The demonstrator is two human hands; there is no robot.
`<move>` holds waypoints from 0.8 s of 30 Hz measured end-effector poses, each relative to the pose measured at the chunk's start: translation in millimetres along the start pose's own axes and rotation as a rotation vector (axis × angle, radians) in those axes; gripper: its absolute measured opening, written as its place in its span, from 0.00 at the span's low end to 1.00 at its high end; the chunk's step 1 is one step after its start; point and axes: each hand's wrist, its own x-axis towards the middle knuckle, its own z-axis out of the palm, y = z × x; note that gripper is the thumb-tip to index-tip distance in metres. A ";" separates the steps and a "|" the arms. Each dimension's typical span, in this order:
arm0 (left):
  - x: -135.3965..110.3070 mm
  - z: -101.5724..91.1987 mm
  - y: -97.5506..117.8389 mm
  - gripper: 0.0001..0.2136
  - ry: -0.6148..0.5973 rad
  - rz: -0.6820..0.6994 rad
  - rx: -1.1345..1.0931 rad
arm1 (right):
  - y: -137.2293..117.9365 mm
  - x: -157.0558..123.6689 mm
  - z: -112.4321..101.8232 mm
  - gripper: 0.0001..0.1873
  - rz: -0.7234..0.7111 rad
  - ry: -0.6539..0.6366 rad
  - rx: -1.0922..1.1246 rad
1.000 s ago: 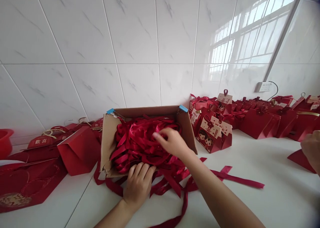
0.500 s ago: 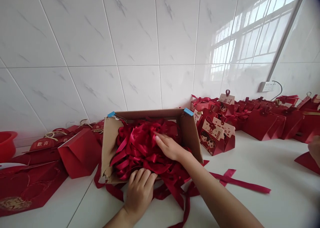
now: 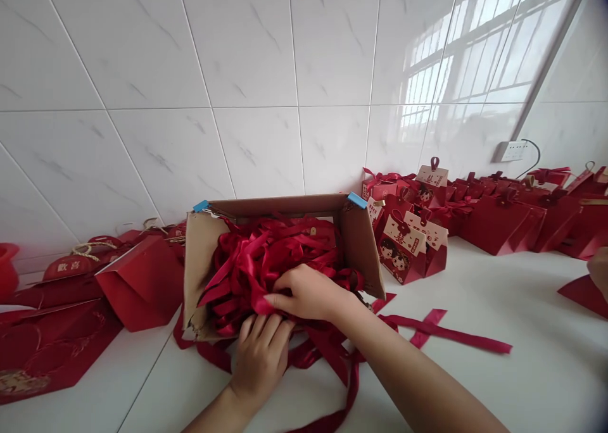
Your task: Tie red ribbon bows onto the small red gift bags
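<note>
Ribbon pile (image 3: 247, 256), red satin, filled the open cardboard box (image 3: 365, 246) directly ahead of the person. Left hand (image 3: 261, 351) was at the near edge of the box, knuckles up, fingers close together and curled over the edge, so the pile lay just beyond its fingertips. Right hand (image 3: 308, 290) reached in over the near right part, half curled, thumb and index finger a narrow gap apart, thumb tip against a bright fold of ribbon; ribbon lay ahead of it and beneath it. Other fingertips were hidden on both hands, so couldn't tell whether either had a firm hold. Hands sat close together, left one nearer the wearer. Loose strands (image 3: 456, 337) had spilled onto the white counter (image 3: 498, 287), some beside the left hand, one out past the right forearm. Printed gift boxes (image 3: 403, 256) stood just right of the cardboard box; a plain red box (image 3: 142, 284) sat left of it. Another person's hand (image 3: 599, 271) showed at the far right edge.
</note>
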 end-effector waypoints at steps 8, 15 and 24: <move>2.1 -0.8 3.1 0.12 0.003 -0.015 -0.002 | 40.1 4.6 -11.2 0.19 0.368 0.351 -0.114; 1.3 0.7 3.2 0.12 0.014 0.003 0.012 | 42.7 -2.2 -6.2 0.23 0.297 -0.003 -0.014; -1.4 1.4 0.8 0.12 0.013 0.035 0.073 | 31.8 -19.8 -51.3 0.09 0.176 -0.208 0.122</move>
